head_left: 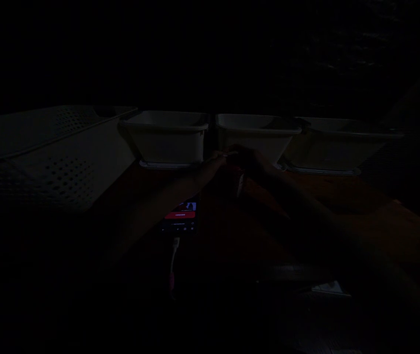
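Note:
The scene is very dark. My left hand (pixel 213 169) and my right hand (pixel 254 164) meet over the middle of the table, just in front of the gap between two white bins. Both look curled around a small pale object (pixel 240 184) that I cannot make out. Their fingers are mostly lost in shadow. A phone (pixel 180 216) with a lit screen lies flat just below my left forearm, with a white cable (pixel 173 255) running from its near end.
Three white rectangular bins stand in a row at the back: left (pixel 165 135), middle (pixel 257 132), right (pixel 335 145). A large perforated white basket (pixel 47 157) lies at the left. The wooden table (pixel 379 216) shows at the right. A pale flat item (pixel 328 289) lies near the front.

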Demonstrator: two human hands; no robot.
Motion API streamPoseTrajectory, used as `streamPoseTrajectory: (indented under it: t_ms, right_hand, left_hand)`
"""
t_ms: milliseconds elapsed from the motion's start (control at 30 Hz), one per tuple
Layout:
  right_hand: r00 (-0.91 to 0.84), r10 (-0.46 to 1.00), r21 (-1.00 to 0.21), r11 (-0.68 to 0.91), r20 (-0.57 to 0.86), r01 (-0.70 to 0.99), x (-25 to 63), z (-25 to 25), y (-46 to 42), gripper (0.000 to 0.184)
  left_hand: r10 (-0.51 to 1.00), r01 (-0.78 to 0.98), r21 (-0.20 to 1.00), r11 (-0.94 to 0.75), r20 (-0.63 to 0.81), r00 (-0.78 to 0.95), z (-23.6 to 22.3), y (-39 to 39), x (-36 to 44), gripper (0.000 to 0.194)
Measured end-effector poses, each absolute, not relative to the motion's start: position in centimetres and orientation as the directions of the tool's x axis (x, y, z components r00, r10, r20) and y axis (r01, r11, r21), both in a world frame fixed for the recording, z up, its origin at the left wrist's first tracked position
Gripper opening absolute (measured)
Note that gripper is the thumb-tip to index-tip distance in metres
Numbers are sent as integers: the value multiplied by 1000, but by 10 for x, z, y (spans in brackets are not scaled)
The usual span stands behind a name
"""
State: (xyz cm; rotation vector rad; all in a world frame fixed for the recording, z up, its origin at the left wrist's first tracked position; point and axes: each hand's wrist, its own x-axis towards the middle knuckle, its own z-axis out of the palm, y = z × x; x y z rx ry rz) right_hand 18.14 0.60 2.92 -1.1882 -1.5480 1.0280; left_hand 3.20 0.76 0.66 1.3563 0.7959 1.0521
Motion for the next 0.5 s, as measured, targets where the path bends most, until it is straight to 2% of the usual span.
streamPoseTrajectory:
  t_ms: [167,500]
  right_hand:
    - [-167,977,-975,162,136,153,182,27,9,14]
    - [-188,973,-984,153,134,92,183,22,16,10]
  left_hand:
    - [916,-158,983,-97,151,372,0,16,30,16]
    - [921,-113,986,-125,158,356,5,6,31,25]
